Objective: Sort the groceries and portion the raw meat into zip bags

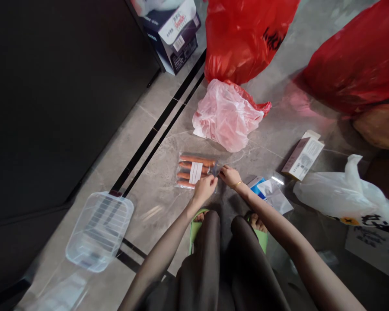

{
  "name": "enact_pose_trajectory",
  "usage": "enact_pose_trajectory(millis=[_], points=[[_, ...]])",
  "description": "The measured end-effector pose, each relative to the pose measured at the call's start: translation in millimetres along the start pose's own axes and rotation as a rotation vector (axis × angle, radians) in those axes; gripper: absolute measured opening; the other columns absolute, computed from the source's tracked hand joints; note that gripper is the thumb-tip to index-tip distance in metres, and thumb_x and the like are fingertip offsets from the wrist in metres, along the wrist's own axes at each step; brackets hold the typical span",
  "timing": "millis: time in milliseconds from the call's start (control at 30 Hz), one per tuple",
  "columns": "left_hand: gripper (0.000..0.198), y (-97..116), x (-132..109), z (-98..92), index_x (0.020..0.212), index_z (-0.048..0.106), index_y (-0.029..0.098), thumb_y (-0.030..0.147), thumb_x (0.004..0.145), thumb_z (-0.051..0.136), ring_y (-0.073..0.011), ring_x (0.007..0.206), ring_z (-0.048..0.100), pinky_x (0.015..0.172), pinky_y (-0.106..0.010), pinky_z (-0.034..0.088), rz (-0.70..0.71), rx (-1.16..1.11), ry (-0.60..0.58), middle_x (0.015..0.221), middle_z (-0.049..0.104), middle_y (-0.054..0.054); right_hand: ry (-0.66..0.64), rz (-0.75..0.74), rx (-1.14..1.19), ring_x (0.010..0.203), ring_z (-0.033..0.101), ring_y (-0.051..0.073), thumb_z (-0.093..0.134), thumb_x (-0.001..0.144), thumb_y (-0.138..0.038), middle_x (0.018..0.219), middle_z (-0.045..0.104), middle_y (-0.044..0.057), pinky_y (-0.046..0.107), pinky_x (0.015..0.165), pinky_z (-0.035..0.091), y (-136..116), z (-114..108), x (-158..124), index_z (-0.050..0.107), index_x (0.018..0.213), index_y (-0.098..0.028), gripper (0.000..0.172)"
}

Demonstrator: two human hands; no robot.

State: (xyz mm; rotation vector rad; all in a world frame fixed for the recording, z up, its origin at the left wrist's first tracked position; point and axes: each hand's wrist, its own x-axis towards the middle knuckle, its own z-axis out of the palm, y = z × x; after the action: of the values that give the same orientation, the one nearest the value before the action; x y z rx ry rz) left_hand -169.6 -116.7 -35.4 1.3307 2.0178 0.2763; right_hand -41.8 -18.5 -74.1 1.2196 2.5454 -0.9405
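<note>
We are looking down at a grey tiled floor [168,190], where a clear plastic bag [215,166] of long orange sticks [199,159] is lying flat in front of our feet, a white label [196,172] showing on it. Our left hand [205,188] and right hand [231,176] are pinching its near-right end, fingertips just beside each other. A crumpled pink plastic bag [225,116] is resting beyond it; a blue-and-silver packet [274,194] is lying near our right forearm.

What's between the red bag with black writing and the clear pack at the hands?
A crumpled pale pink bag, then bare floor before the clear pack; head view.
</note>
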Motion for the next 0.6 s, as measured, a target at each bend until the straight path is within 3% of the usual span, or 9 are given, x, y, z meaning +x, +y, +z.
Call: enact_pose_trajectory(millis=[67,133,167,233,300,367,433,500,600], points=[[0.033,5,-3,-11.3,0.071,0.062,0.019,0.043,0.088,0.049,-0.0162,0.061,0.058,0.056,-0.024,0.031,0.041,0.059,-0.147,0.064,0.064,-0.003,0.045,-0.083,0.089,0.075,0.06,0.013,0.054,0.088,-0.024,0.089,0.065,0.005,0.022,0.068,0.043,9,-25,-11,0.067,0.088,-0.019,0.013],[0.036,19,8,-35.0,0.074,0.064,0.019,0.047,0.088,0.047,-0.0178,0.063,0.06,0.059,-0.026,0.038,0.097,0.079,-0.166,0.066,0.066,-0.004,0.236,-0.16,0.24,0.068,0.057,0.012,0.056,0.086,-0.026,0.078,0.063,0.003,0.022,0.065,0.043,24,-67,-15,0.065,0.083,-0.019,0.012],[0.036,30,20,-51.0,0.08,0.066,0.019,0.046,0.091,0.043,-0.0187,0.069,0.062,0.064,-0.027,0.042,0.136,0.077,-0.082,0.072,0.068,-0.005,0.383,-0.172,0.305,0.066,0.056,0.012,0.056,0.086,-0.029,0.076,0.062,0.002,0.023,0.064,0.043,33,-93,-12,0.064,0.083,-0.019,0.013],[0.032,59,58,-86.7,0.108,0.063,0.019,0.035,0.093,0.039,-0.0201,0.095,0.062,0.085,-0.031,0.044,0.303,0.077,0.227,0.101,0.07,-0.008,0.711,-0.124,0.369,0.068,0.054,0.012,0.055,0.087,-0.036,0.08,0.062,0.003,0.023,0.063,0.043,49,-150,10,0.062,0.084,-0.018,0.019],[0.042,93,108,-120.0,0.131,0.05,0.018,0.031,0.091,0.043,-0.023,0.126,0.045,0.107,-0.039,0.03,0.532,0.158,0.424,0.134,0.055,-0.01,0.916,-0.005,0.356,0.076,0.055,0.011,0.048,0.09,-0.036,0.09,0.063,0.006,0.022,0.067,0.043,61,-201,48,0.059,0.09,-0.016,0.022],[0.049,122,155,-142.9,0.137,0.044,0.02,0.031,0.089,0.046,-0.0249,0.137,0.032,0.115,-0.048,0.013,0.711,0.285,0.44,0.146,0.043,-0.009,0.892,0.101,0.299,0.074,0.054,0.01,0.042,0.091,-0.028,0.09,0.065,0.009,0.021,0.068,0.043,66,-235,91,0.057,0.092,-0.012,0.022],[0.048,139,187,-151.6,0.132,0.05,0.018,0.035,0.088,0.048,-0.0283,0.135,0.035,0.114,-0.057,0.002,0.737,0.425,0.352,0.137,0.053,-0.011,0.805,0.108,0.257,0.064,0.052,0.01,0.045,0.087,-0.021,0.078,0.066,0.008,0.021,0.062,0.042,64,-245,123,0.059,0.083,-0.011,0.018],[0.038,138,194,-146.8,0.112,0.065,0.015,0.038,0.087,0.049,-0.029,0.12,0.051,0.113,-0.059,0.001,0.702,0.552,0.169,0.108,0.07,-0.009,0.613,0.04,0.175,0.058,0.051,0.01,0.048,0.083,-0.017,0.067,0.065,0.005,0.02,0.057,0.04,58,-235,136,0.061,0.073,-0.012,0.017],[0.033,109,167,-127.1,0.079,0.072,0.016,0.039,0.087,0.049,-0.0252,0.102,0.061,0.113,-0.051,0.016,0.762,0.567,-0.028,0.077,0.072,-0.008,0.302,-0.097,0.042,0.056,0.053,0.01,0.058,0.075,-0.015,0.059,0.066,0.001,0.019,0.057,0.04,45,-194,125,0.065,0.064,-0.013,0.013]])
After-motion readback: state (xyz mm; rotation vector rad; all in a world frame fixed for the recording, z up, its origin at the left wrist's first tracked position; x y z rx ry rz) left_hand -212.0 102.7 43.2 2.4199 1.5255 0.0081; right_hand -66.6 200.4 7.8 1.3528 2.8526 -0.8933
